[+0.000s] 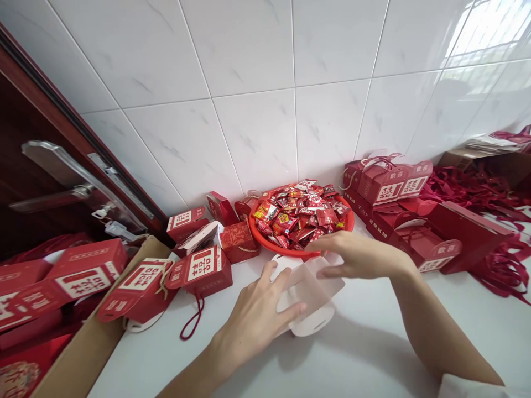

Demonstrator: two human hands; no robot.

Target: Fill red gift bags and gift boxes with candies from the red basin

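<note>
An open box [309,296], its pale inside showing, stands on the white table in front of the candy basin. Against its left side rests my left hand [261,309], fingers spread and thumb near the box's opening. My right hand [357,255] hovers at the box's upper right, beside the basin's front rim, with fingers apart and nothing visible between them. Wrapped candies [301,213] are heaped in the red basin [352,221].
Red gift boxes [203,271] with cord handles stand at left, near a cardboard carton [78,348]. More red boxes [394,182] and dark red ribbons [464,188] lie at right. A tiled wall [257,132] is behind; a door handle [58,199] is at far left.
</note>
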